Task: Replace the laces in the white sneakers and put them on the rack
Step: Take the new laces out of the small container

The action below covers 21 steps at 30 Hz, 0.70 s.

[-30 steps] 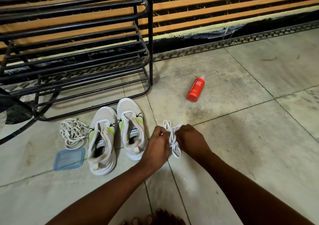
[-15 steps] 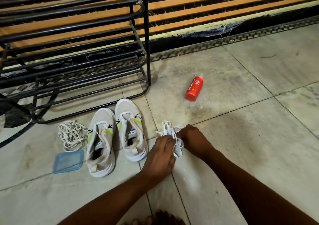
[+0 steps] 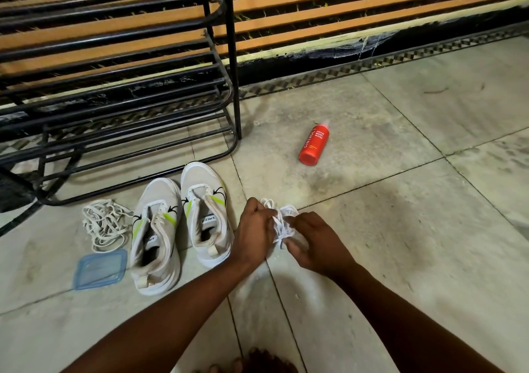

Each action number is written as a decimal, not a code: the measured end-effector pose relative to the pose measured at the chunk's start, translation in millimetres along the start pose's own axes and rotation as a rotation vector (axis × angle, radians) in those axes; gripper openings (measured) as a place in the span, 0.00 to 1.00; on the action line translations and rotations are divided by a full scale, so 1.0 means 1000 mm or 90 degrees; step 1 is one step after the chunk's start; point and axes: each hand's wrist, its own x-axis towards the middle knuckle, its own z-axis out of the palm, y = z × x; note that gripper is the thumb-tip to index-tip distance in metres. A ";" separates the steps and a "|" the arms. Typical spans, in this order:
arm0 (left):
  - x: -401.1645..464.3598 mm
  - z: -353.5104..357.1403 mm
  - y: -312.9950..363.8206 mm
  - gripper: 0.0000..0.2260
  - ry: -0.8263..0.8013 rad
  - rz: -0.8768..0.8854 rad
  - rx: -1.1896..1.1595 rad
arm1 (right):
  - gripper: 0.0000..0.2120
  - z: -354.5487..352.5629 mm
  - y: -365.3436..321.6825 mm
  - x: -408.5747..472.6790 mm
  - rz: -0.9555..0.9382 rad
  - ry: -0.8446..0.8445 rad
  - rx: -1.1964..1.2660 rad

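1. Now at the unbundling step, as judged: left hand (image 3: 254, 229) and right hand (image 3: 317, 244) both curled in a pinching grip on a tight bundle of clean white flat laces (image 3: 282, 223), held just above the pale tiled floor (image 3: 400, 229).
2. Just left of the hands, standing side by side: pair of white mesh sneakers with lime-green flashes (image 3: 183, 223), eyelets bare, toes pointing far toward the black metal-tube shoe rack (image 3: 120, 92).
3. Further left, lying loose: heap of greyish worn laces (image 3: 104, 223), with a blue translucent plastic lid (image 3: 100, 268) nearer.
4. Well apart on the far right: red cylindrical bottle (image 3: 313, 143) on its side.
5. Next, probably: pull one lace free, find its tip, thread the lowest eyelets of the nearer sneaker.
6. Needed there: fine fingertip work, no fresh tangles.
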 end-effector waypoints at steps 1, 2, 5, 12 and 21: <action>0.001 0.000 0.001 0.10 0.007 -0.003 -0.002 | 0.21 0.002 -0.001 0.004 -0.002 -0.007 -0.011; 0.002 -0.001 0.002 0.11 0.018 -0.009 -0.003 | 0.18 0.003 -0.003 0.007 -0.009 -0.013 -0.025; -0.002 -0.003 0.004 0.14 0.056 -0.022 -0.021 | 0.10 0.005 -0.007 0.018 -0.043 -0.011 -0.070; -0.026 -0.015 0.008 0.29 0.064 -0.034 -0.039 | 0.13 0.012 -0.015 0.038 -0.072 -0.082 -0.246; -0.026 0.006 0.027 0.29 0.050 -0.390 -0.075 | 0.08 0.016 -0.020 0.045 -0.034 -0.171 -0.364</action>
